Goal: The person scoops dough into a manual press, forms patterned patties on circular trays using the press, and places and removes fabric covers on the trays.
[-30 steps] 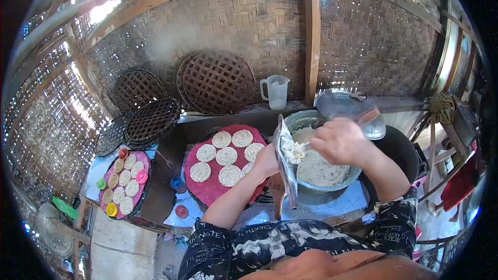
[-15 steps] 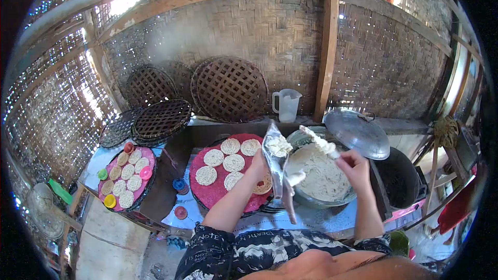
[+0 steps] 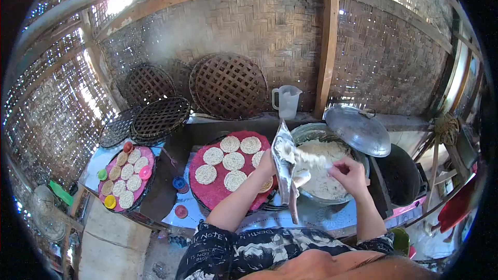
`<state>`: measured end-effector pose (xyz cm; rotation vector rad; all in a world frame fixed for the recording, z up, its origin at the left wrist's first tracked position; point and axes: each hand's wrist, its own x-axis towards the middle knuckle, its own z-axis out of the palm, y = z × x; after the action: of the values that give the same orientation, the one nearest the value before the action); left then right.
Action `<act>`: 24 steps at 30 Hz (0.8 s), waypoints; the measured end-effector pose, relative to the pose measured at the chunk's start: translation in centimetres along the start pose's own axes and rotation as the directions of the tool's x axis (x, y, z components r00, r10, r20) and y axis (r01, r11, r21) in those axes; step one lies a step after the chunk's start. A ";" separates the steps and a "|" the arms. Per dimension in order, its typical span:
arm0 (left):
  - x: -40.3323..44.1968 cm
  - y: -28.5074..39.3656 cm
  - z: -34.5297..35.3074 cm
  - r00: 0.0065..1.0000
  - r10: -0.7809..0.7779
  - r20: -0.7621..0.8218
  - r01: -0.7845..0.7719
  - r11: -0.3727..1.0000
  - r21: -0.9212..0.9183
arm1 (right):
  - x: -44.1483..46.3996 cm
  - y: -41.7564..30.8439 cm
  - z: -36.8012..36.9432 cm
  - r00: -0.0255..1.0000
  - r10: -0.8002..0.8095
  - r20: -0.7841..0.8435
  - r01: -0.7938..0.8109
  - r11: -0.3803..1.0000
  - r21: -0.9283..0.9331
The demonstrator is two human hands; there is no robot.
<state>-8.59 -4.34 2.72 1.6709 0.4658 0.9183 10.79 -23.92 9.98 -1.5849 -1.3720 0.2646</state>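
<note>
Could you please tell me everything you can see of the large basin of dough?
The basin is wide, round and greyish, apparently metal. It stands upright on a pale blue cloth, its mouth open, holding pale, lumpy dough. Its inner wall shows at the back. The right hand is over its right side; whether they touch is unclear. A lid lies near its far right edge, and the tool in the left hand hides part of its left side.
</note>
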 end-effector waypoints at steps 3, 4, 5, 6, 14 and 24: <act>-0.7 2.2 1.9 0.996 0.082 -0.024 -0.066 0.913 0.402 | 0.5 -2.2 2.6 0.964 -0.195 -0.178 0.167 0.973 -0.159; -0.8 2.2 2.2 0.992 0.123 -0.021 -0.100 0.880 0.465 | 0.7 -2.3 3.3 0.935 -0.280 -0.217 0.227 0.944 -0.239; -0.1 -0.1 1.8 0.992 0.124 -0.005 -0.112 0.910 0.398 | 0.2 -2.1 3.8 0.927 -0.290 -0.240 0.235 0.944 -0.231; 0.5 -2.2 1.2 0.996 0.082 -0.038 -0.071 0.972 0.226 | -0.4 -1.6 3.8 0.920 -0.328 -0.216 0.280 0.933 -0.225; 0.3 -2.4 1.4 0.994 0.057 -0.099 -0.045 0.992 0.120 | 0.8 0.0 3.2 0.983 -0.123 -0.140 0.110 0.990 -0.092; 0.5 -1.7 -0.2 0.952 -0.299 -0.062 0.226 0.825 -0.518 | -1.5 -0.4 1.6 0.987 -0.082 0.138 0.061 0.987 0.148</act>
<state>-8.16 -3.38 1.34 1.0344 0.4860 0.8624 8.92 -24.45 8.90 -1.4169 -1.4832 0.4310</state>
